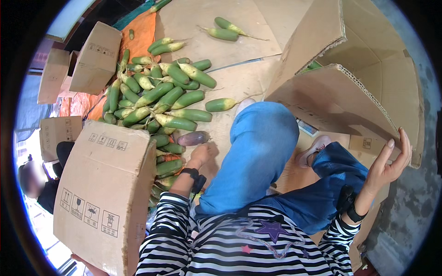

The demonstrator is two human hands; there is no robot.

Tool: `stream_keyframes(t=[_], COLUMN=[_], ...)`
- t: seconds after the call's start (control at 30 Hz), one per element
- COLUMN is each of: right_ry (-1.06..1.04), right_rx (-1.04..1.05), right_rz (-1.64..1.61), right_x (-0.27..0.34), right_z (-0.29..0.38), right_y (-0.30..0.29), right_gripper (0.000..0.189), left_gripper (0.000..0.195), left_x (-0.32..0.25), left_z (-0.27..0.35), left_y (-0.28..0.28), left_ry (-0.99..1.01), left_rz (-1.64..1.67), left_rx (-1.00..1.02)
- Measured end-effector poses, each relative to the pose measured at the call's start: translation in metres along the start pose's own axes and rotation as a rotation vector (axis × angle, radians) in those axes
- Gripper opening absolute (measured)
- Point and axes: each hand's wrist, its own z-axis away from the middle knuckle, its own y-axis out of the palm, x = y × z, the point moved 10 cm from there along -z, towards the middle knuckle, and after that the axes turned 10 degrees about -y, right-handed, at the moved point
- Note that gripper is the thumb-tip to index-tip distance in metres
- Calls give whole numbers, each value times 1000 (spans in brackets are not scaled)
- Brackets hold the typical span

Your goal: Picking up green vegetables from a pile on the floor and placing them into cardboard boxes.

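Observation:
My left hand [203, 155] is low over the cardboard floor sheet, its fingers curled, right beside a purple radish [193, 138]; whether it holds anything cannot be told. A large heap of green radishes [155, 95] lies ahead and to the left. My right hand [390, 162] rests with spread fingers at the edge of a big open cardboard box [331, 93], in which a little green produce [313, 65] shows. One green radish [221, 105] lies apart from the heap, near my shoe.
Two radishes [222, 33] lie on the cardboard sheet [255, 45] farther off. A closed-looking carton [100, 179] stands at my left, a person's hand [86, 264] at its lower edge. More cartons [98, 58] and another person [32, 179] are at the far left.

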Motion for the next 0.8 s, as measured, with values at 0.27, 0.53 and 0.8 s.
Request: stream_keyframes(t=[0.27,0.53,0.8], right_ry=[46,56,104], right_rx=[-19,-16,-20], right_rz=[-16,-74,-132], right_x=[-3,-6,-13], right_z=[1,5,4], right_y=[1,4,8], right_gripper=[27,28,30], left_gripper=[29,32,30], left_x=[0,-54,-74], left_z=[-29,-68,-36], left_y=[13,-38,-25], left_ry=[26,102,191], left_rz=[15,24,-407], left_rx=[-99,-328,-217])
